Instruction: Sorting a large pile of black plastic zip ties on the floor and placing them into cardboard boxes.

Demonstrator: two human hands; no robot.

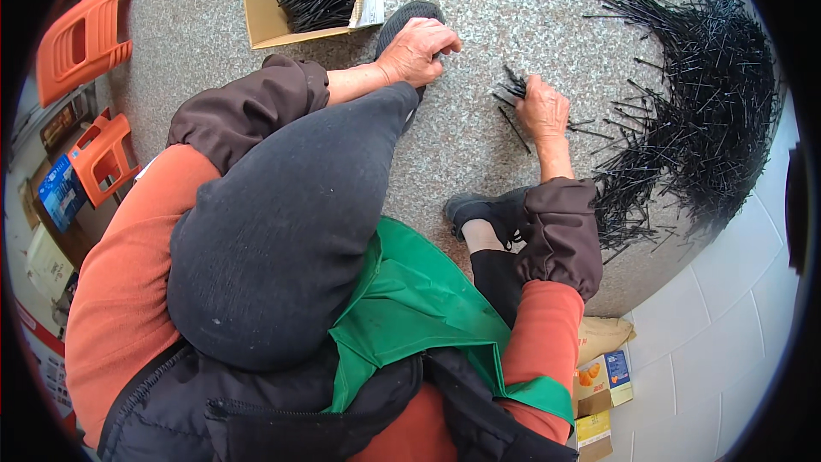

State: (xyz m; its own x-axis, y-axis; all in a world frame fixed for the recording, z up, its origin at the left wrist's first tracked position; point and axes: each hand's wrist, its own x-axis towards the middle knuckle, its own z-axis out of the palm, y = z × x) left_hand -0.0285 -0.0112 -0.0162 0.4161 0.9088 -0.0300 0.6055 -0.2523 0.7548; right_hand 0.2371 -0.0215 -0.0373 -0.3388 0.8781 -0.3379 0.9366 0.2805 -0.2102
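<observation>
My right hand (543, 111) is closed around a small bunch of thin black sticks (514, 85), just above the speckled floor. One more such stick (516, 130) slants down beside this bunch. My left hand (416, 51) is over my left knee, near the toe of a dark shoe (410, 19). Its fingers are curled together, and whatever they may hold is hidden. To the right of my right hand spreads a big tangled pile of the same black sticks (710, 103). An open cardboard box (256, 0) beyond my left hand holds many more, lying roughly side by side.
Orange plastic stools (85, 38) stand at the far left, near a blue box (62, 191). A white tiled wall (718, 325) bounds the right side. Small cartons (603, 381) and a tan sack (601, 335) lie at its foot. My other shoe (487, 214) is below my right hand.
</observation>
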